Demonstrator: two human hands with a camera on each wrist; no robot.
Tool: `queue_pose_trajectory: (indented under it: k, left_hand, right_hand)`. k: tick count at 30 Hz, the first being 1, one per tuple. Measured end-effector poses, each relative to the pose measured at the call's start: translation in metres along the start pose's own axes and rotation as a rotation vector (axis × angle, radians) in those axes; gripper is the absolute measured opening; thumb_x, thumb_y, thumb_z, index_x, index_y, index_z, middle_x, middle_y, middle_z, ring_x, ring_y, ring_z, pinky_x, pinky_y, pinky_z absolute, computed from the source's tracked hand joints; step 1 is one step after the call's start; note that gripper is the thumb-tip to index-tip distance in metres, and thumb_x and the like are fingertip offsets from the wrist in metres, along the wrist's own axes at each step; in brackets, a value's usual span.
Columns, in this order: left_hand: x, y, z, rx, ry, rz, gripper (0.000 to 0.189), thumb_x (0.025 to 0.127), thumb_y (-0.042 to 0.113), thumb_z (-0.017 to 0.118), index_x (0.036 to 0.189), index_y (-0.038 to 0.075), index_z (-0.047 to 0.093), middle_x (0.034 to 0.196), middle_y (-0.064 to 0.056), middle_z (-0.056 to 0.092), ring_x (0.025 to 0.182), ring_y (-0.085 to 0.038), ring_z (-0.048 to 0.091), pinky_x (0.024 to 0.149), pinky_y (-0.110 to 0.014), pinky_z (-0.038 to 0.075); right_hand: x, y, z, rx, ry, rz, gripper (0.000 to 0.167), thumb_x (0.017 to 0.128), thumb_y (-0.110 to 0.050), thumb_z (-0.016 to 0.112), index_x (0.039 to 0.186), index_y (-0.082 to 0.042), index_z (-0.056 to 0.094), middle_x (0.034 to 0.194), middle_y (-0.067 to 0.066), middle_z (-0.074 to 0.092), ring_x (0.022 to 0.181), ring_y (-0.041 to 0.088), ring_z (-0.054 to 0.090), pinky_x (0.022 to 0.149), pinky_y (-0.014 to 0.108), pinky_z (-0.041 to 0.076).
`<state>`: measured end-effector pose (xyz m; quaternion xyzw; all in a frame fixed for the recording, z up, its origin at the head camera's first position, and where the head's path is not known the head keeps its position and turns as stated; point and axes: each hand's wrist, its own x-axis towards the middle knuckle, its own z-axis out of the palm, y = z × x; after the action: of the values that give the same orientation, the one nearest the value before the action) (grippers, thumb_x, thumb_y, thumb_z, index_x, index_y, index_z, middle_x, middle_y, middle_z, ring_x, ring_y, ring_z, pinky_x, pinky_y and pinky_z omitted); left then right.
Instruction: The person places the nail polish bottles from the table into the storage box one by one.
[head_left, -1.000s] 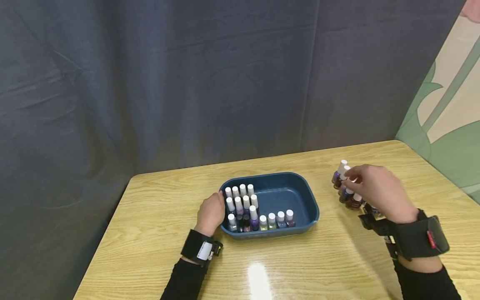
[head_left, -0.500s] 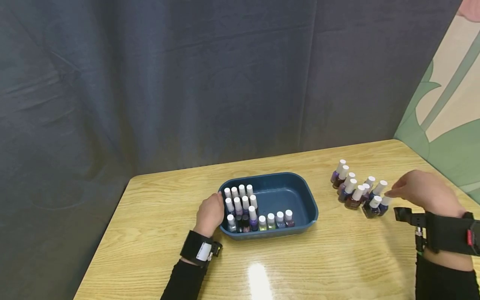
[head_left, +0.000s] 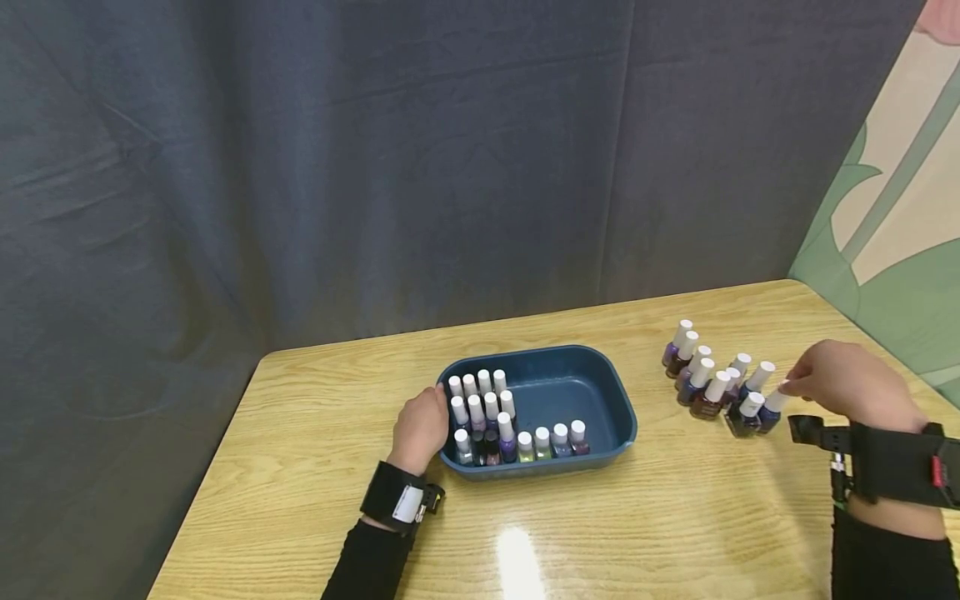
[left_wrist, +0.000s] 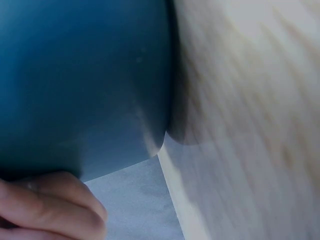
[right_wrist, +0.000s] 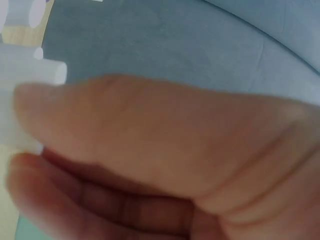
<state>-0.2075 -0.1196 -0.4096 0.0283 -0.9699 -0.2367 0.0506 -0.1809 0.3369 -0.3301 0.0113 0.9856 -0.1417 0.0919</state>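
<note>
My left hand (head_left: 420,425) grips the left end of a dark blue plastic tray (head_left: 555,353), its fingers at the rim. Curled fingers (left_wrist: 60,207) show against the tray's wall in the left wrist view. At the right, my right hand (head_left: 851,383) pinches the white cap of a dark blue nail polish bottle (head_left: 768,419) between thumb and fingertips. That white cap (right_wrist: 20,117) appears at the left of the right wrist view. Beside it stands a cluster of nail polish bottles (head_left: 705,405), purple, brown and dark blue, all white-capped.
Inside the tray, bottles (head_left: 507,442) stand in rows at the left and along the front wall; bare tray floor (head_left: 562,404) shows at the back right. The wooden table (head_left: 315,442) meets a grey curtain (head_left: 450,167) behind and a patterned cloth (head_left: 900,275) at right.
My right hand has moved right, from above the cluster to its rightmost bottle, and pinches the cap. That bottle has shifted slightly up and to the right. The left hand stays at the tray.
</note>
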Motion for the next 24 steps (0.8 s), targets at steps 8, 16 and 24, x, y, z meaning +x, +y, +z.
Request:
queue_pose_trajectory:
  k: [8,16,24]
  left_hand:
    - [0.0,-0.001,0.001,0.0,0.007,0.005,0.045,0.101,0.026,0.03,0.085,-0.002,0.062,0.081,-0.021,0.065,0.075,-0.035,0.064,0.055,-0.043,0.047]
    - [0.001,-0.001,0.002,-0.001,0.014,0.008,0.046,0.101,0.026,0.03,0.085,-0.002,0.062,0.081,-0.021,0.065,0.076,-0.035,0.064,0.056,-0.044,0.047]
    - [0.001,-0.001,0.002,0.001,0.022,0.018,0.045,0.1,0.026,0.03,0.084,-0.003,0.062,0.08,-0.021,0.065,0.076,-0.036,0.064,0.057,-0.044,0.048]
  right_hand:
    - [-0.018,-0.009,-0.008,-0.023,0.26,0.016,0.026,0.087,-0.01,0.056,0.084,0.016,0.061,0.059,0.011,0.056,0.051,0.019,0.042,0.047,0.029,0.031]
    - [-0.032,-0.051,-0.011,0.014,0.505,-0.08,0.024,0.086,-0.012,0.061,0.088,0.012,0.063,0.07,0.022,0.062,0.053,0.024,0.05,0.048,0.03,0.032]
    - [-0.031,-0.109,0.006,0.103,0.588,-0.333,0.015,0.081,-0.012,0.068,0.087,0.002,0.067,0.077,0.016,0.067,0.059,0.023,0.06,0.051,0.03,0.042]
